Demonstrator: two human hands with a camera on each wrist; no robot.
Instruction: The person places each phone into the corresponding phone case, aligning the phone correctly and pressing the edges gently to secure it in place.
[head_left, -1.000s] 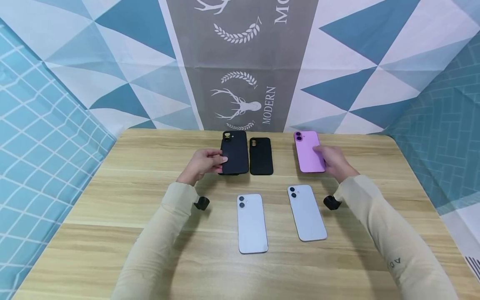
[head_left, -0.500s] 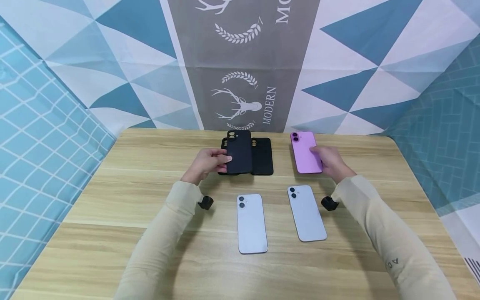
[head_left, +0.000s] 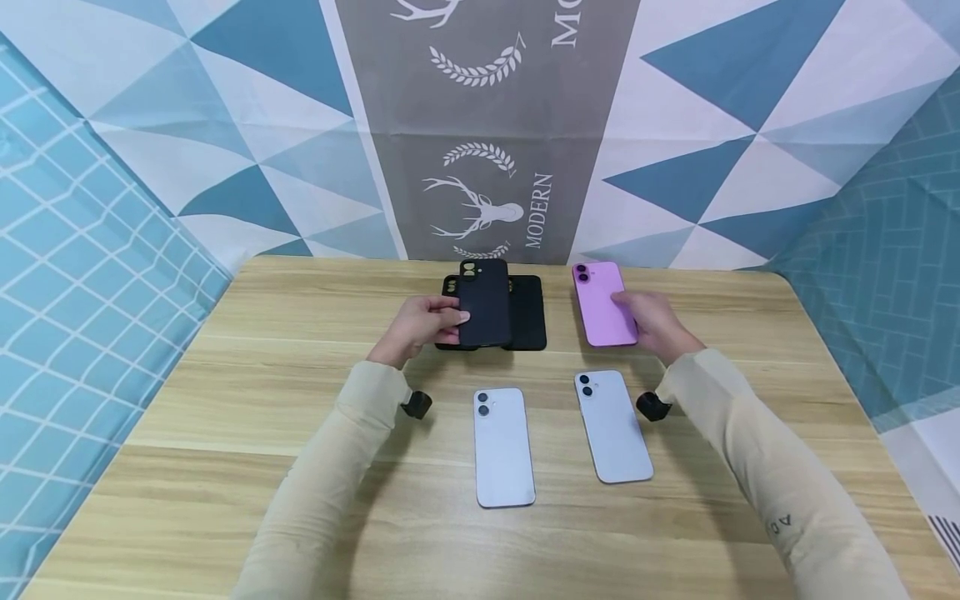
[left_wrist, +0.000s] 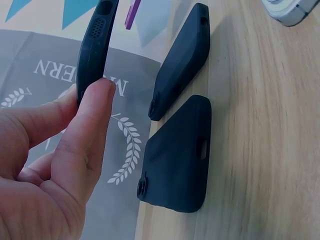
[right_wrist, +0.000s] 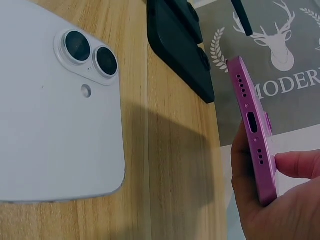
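Observation:
My left hand [head_left: 420,327] pinches a black phone case [head_left: 486,304] by its left edge, thumb in front. The case is raised above the table, its camera cutout at the top left. Behind it, two more black phone cases lie on the table; the right one [head_left: 529,312] is partly covered, and only the left edge shows of the other. In the left wrist view both lying cases [left_wrist: 175,155] show beneath the hand. My right hand [head_left: 654,322] holds a pink phone [head_left: 602,304] by its right edge, lifted, back facing me. Its charging port end [right_wrist: 252,122] shows in the right wrist view.
Two white phones lie back up nearer to me, one at the centre [head_left: 504,447] and one to its right [head_left: 615,427]. The wooden table [head_left: 225,400] ends at a patterned cloth backdrop [head_left: 480,100] just behind the cases.
My left hand has moved right with the black case, uncovering part of the left lying case and covering part of the right one. My right hand has moved the pink phone slightly left.

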